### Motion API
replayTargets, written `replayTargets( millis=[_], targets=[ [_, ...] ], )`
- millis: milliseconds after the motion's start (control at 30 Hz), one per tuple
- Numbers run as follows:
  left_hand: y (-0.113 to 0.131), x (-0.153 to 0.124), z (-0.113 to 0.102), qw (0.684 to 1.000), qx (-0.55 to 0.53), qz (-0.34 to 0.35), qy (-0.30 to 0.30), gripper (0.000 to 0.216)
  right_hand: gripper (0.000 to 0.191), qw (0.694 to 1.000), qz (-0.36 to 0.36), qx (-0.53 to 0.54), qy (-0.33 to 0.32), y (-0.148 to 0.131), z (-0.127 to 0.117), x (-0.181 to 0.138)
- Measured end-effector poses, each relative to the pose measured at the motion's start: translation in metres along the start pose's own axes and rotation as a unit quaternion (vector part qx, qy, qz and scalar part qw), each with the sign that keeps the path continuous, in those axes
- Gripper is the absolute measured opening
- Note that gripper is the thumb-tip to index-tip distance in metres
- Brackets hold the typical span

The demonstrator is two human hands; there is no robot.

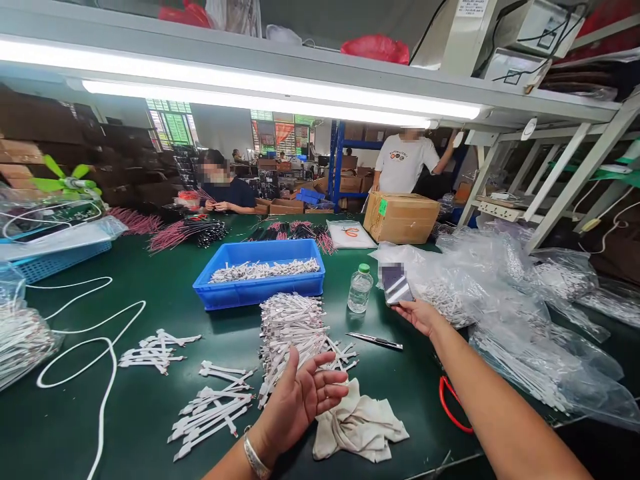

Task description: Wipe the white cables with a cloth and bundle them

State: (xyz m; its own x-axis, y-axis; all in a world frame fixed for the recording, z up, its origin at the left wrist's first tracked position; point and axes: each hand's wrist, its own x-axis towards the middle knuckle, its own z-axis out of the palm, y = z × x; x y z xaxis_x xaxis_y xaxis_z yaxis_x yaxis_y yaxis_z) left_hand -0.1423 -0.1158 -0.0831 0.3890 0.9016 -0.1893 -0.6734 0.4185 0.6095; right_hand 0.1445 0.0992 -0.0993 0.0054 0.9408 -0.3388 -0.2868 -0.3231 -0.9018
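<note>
My right hand [417, 315] reaches forward and grips the lower edge of a smartphone [399, 288], its dark screen facing me. Palm up, with fingers spread, my left hand [309, 393] holds nothing. Just behind it lies a big pile of short white cables [287, 323]. A crumpled cream cloth [360, 427] rests to the right of that hand. Two smaller groups of white cables, one nearer [213, 407] and one farther [156, 350], lie to the left. Between the pile and my right forearm is a utility knife [375, 341]. A clear bottle with a green cap [360, 290] stands left of the phone.
A blue bin [260, 300] of white parts stands behind the pile. Plastic bags of cables [520, 360] cover the right side. A white cord [107, 360] loops at left. Red handles [453, 407] lie near my right forearm. Two people work beyond the table near a cardboard box [400, 220].
</note>
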Motion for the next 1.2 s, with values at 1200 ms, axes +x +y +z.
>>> replayTargets(
  millis=[1200],
  targets=[
    [-0.01,0.001,-0.001,0.99,0.083,0.084,0.078,0.071,0.029,0.95,-0.111,-0.241,-0.166,0.045,0.04,-0.157]
  ],
)
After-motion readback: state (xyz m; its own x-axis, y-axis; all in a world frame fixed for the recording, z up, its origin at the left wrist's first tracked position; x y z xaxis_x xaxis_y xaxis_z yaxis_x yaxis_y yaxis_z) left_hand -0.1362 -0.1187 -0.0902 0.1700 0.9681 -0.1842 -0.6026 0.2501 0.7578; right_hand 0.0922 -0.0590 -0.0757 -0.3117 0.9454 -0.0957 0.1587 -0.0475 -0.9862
